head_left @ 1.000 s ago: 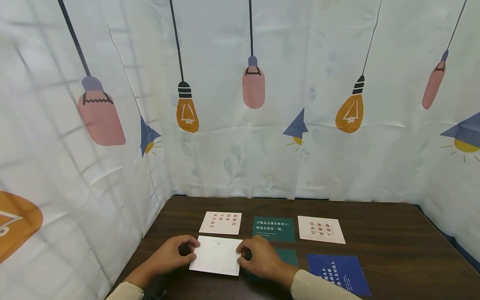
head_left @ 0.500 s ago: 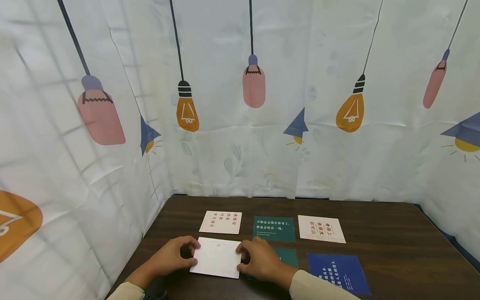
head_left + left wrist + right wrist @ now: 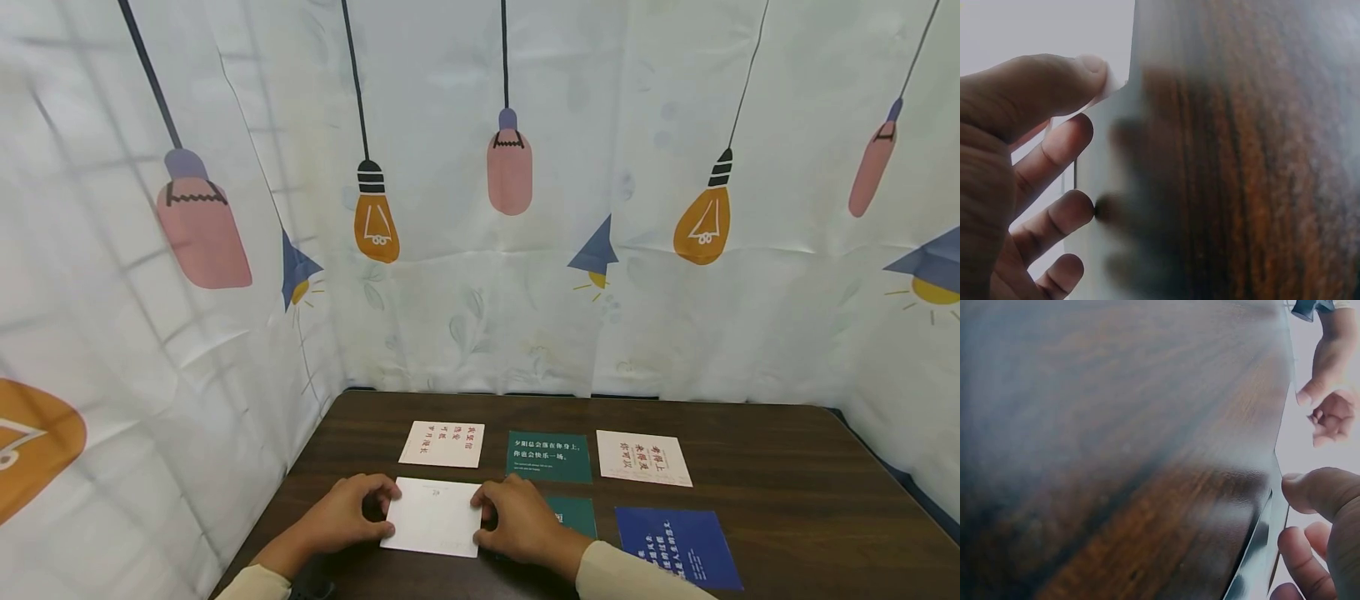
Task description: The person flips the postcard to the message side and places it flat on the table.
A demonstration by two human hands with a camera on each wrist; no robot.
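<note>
A white card [image 3: 430, 518] with faint small writing near its far edge lies between my two hands in the head view. My left hand [image 3: 348, 512] pinches its left edge, with the thumb near the front corner. On the opposite side, my right hand [image 3: 519, 521] pinches the right edge. In the left wrist view, the thumb lies over a corner of the card [image 3: 1054, 25], and the other fingers are spread beneath. A green card [image 3: 573, 515] sits partly hidden under and behind my right hand.
On the brown wooden table [image 3: 795, 467] a white card with red writing [image 3: 442, 444], a green card with white writing [image 3: 548, 457] and another white card [image 3: 643, 458] form a back row. A blue card [image 3: 678, 546] lies right of my right hand. A patterned curtain [image 3: 465, 308] surrounds the table.
The white card and both hands have shifted very slightly toward the front of the table. Both hands keep their grip on its edges; the other cards have stayed in place.
</note>
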